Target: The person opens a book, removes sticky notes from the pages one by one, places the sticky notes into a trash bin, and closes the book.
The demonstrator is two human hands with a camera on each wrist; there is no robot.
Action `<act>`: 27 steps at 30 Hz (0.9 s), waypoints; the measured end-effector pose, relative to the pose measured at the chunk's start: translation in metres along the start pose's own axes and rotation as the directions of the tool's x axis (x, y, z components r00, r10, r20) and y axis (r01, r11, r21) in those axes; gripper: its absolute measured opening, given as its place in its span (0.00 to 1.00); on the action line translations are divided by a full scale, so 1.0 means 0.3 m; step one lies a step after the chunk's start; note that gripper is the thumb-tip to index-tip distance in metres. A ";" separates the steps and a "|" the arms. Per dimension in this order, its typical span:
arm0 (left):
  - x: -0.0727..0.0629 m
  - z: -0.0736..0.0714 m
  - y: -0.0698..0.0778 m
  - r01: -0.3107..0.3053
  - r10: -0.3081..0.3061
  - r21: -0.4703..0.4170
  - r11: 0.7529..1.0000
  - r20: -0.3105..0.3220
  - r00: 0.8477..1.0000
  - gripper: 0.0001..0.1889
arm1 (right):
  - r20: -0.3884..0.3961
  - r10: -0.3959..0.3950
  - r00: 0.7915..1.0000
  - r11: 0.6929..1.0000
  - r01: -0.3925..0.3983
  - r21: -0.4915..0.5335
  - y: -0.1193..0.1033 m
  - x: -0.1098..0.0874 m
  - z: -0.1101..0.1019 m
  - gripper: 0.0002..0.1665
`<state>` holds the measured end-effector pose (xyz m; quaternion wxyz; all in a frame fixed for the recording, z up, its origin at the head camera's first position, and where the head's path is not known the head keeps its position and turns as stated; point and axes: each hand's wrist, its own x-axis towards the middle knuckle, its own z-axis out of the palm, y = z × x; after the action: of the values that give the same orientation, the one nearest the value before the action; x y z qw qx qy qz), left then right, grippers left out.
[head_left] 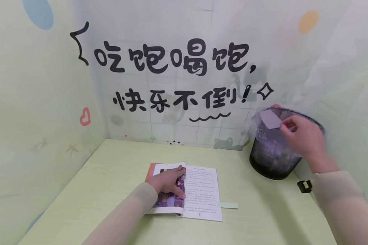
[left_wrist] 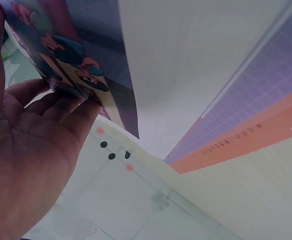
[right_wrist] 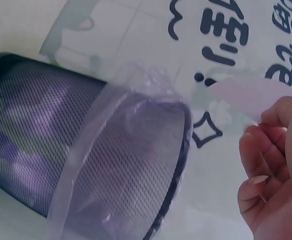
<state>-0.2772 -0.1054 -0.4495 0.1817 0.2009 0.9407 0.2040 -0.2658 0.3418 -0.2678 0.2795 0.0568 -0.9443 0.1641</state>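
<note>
An open book [head_left: 202, 194] lies on the table, with a colour picture on its left page and print on its right. My left hand [head_left: 168, 182] rests on the picture page, thumb and fingers spread toward the spine; the left wrist view shows the fingers against the picture [left_wrist: 61, 47]. Between thumb and fingertips, my right hand [head_left: 306, 136] pinches a small pale pink slip of paper [head_left: 270, 119]. It hangs over the mouth of a black mesh waste bin [head_left: 273, 163] lined with a clear bag [right_wrist: 86, 135]. The slip [right_wrist: 253, 95] is apart from the rim.
A pale green strip [head_left: 229, 205] sticks out from the book's right edge. Near the right sleeve is a small black object [head_left: 304, 186], its kind unclear. The bin stands at the table's back right corner, by the printed wall [head_left: 178, 132].
</note>
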 end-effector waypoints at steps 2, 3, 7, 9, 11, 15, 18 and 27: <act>0.000 0.000 0.000 -0.002 0.002 -0.001 1.000 0.000 1.000 0.62 | -0.007 0.040 0.999 0.999 -0.040 0.004 0.024 0.009 -0.019 0.17; -0.001 0.000 0.000 -0.002 0.002 -0.003 1.000 0.001 1.000 0.62 | -0.009 0.061 0.998 0.998 -0.060 0.004 0.035 0.011 -0.026 0.19; 0.000 0.001 -0.001 -0.005 0.005 -0.010 1.000 0.003 1.000 0.62 | 0.009 0.137 0.990 0.990 -0.137 -0.010 0.077 0.012 -0.053 0.23; 0.000 0.002 -0.002 -0.002 0.002 -0.007 1.000 0.003 1.000 0.62 | 0.013 0.169 0.986 0.985 -0.168 -0.026 0.093 0.011 -0.061 0.24; 0.000 0.001 -0.002 -0.004 0.004 -0.008 1.000 0.003 1.000 0.62 | 0.023 0.194 0.981 0.980 -0.193 -0.038 0.106 0.009 -0.068 0.24; -0.001 0.000 -0.001 -0.010 0.010 -0.013 1.000 0.002 1.000 0.62 | 0.060 0.228 0.972 0.973 -0.225 -0.058 0.133 0.006 -0.076 0.25; -0.001 0.001 -0.001 -0.012 0.012 -0.014 1.000 0.002 1.000 0.61 | 0.098 0.238 0.966 0.970 -0.232 -0.068 0.151 0.003 -0.076 0.25; 0.005 0.003 0.002 0.009 -0.010 0.005 1.000 0.003 1.000 0.62 | 0.110 0.231 0.967 0.972 -0.226 -0.059 0.153 -0.018 -0.061 0.27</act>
<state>-0.2779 -0.1039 -0.4506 0.1836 0.1972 0.9419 0.2007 -0.2611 0.3913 -0.2692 0.2046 -0.0494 -0.9628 0.1697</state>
